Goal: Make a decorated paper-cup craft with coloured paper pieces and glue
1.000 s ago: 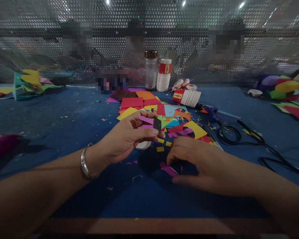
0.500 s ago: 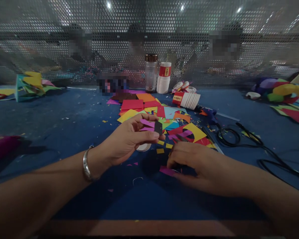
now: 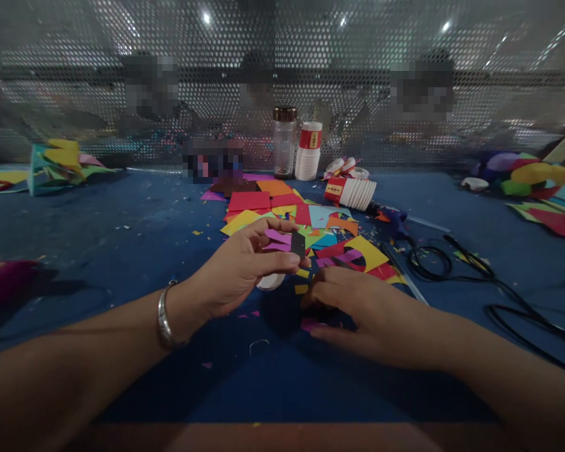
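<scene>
My left hand (image 3: 245, 263) is closed in a pinch, holding a small black paper piece (image 3: 298, 246) with purple paper strips (image 3: 277, 238) sticking out of it toward the palm. A white round lid-like piece (image 3: 270, 281) lies on the table just below that hand, partly covered by it. Low over the table to the right, my right hand (image 3: 362, 311) has its fingers curved and its thumb apart from them. A purple paper piece (image 3: 307, 324) shows at the thumb tip, between thumb and fingers. The palm hides whatever else is beneath.
Coloured paper sheets and scraps (image 3: 249, 201) spread beyond my hands. Behind them stand a clear bottle (image 3: 285, 147) and a paper cup stack (image 3: 308, 157); another cup stack (image 3: 353, 192) lies sideways. A blue glue gun (image 3: 390, 220) trails a black cable (image 3: 452, 273) on the right.
My right hand has moved slightly left, covering more of the purple paper piece. A dark pointed shape by its knuckles is out of sight now. My left hand keeps its pinch.
</scene>
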A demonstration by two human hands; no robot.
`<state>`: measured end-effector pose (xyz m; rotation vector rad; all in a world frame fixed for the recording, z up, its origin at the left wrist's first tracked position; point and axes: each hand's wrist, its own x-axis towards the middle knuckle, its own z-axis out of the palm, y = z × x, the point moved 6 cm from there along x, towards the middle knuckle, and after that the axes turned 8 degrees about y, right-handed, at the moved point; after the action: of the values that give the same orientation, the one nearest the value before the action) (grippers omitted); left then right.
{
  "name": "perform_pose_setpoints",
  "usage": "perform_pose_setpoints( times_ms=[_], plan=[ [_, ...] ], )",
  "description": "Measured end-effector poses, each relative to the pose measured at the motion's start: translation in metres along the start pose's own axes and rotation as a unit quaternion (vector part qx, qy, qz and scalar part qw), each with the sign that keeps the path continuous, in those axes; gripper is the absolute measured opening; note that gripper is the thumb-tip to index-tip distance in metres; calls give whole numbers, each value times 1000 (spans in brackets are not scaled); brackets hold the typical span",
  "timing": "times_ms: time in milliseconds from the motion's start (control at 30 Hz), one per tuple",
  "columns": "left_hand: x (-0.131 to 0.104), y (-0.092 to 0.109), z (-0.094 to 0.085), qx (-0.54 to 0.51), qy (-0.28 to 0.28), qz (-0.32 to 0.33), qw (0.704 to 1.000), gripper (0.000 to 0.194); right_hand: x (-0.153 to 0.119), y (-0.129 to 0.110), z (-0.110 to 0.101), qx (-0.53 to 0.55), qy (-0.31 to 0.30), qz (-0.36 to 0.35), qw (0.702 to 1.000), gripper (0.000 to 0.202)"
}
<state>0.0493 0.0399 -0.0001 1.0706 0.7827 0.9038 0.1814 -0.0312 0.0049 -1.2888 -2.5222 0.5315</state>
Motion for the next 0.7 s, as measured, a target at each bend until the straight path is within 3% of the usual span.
perform_pose_setpoints(
  times_ms=[400, 567, 700],
  plan=[
    [-1, 1, 2, 2, -8, -3, 1000, 43, 4, -6, 4, 35, 5, -2, 999, 8],
    [-1, 1, 2, -1, -8, 0, 1000, 42, 5, -9, -1, 101, 13, 1, 995, 9],
    [-1, 1, 2, 5, -3, -9, 1000, 44, 3, -6, -13, 170, 57, 30, 983, 6]
  ],
)
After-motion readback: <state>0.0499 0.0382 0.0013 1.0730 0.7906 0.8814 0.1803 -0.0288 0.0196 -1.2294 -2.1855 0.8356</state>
